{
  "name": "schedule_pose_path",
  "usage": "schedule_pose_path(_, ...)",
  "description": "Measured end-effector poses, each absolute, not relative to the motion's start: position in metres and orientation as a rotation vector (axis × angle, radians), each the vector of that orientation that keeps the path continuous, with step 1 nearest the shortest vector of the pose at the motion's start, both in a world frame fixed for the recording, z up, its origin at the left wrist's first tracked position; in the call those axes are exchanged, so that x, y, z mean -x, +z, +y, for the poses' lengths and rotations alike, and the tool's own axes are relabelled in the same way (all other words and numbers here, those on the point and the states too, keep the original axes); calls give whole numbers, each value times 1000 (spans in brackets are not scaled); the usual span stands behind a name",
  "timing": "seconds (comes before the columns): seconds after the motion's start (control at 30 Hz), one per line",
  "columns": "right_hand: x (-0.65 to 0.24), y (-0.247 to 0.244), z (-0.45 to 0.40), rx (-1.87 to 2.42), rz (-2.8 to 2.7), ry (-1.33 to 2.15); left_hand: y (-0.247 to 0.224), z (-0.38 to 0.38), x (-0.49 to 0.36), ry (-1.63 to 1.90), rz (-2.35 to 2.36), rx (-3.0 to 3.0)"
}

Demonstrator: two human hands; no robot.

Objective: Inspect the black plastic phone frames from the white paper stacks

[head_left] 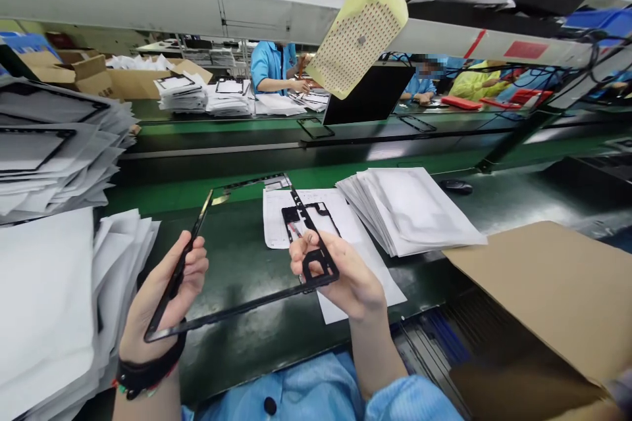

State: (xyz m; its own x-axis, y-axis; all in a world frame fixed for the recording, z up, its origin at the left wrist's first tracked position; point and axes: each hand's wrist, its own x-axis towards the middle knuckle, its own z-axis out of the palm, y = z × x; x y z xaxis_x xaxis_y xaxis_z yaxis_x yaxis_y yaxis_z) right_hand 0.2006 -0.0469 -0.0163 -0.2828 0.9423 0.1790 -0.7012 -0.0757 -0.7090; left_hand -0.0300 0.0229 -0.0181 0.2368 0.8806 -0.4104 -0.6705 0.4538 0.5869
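Between my two hands a thin black rectangular frame (237,308) is held up, tilted above the dark green bench. My left hand (170,283) is closed round its left side, and a black band circles that wrist. The fingers of my right hand (345,270) pinch the right side, close to a D-shaped opening in the corner. A small silvery patch shows at the far corner of the frame. Beneath it, a second black frame part (326,214) lies on white printed sheets (274,220), partly hidden by my right hand and the held frame.
Tall stacks of white sleeves (44,289) stand at the left, some with black frames on top. A pile of white sleeves (409,210) and a mouse (456,187) lie right of centre. An open cardboard box (553,289) is at the right. A yellow sticker sheet (363,26) hangs overhead. Co-workers sit opposite.
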Motion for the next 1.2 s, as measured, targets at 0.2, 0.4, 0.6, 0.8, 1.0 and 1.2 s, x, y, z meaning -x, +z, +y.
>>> schedule_pose_path(0.2,-198,-14,-55,476,-861,1575,-12,10,31,1044,630,-64)
schedule_pose_path(0.4,-202,-14,-60,417,-914,1526,-6,-3,32,1027,516,206)
schedule_pose_path(0.6,-209,-14,-67,398,-960,1484,1,-11,29,1077,582,189)
schedule_pose_path(0.8,-214,-14,-68,443,-1015,1404,9,-14,22,1087,636,200)
schedule_pose_path(1.0,-213,-9,-68,353,-958,1487,16,-20,16,1125,703,129)
schedule_pose_path(1.2,-215,-12,-71,337,-894,1537,19,-24,15,1154,724,76)
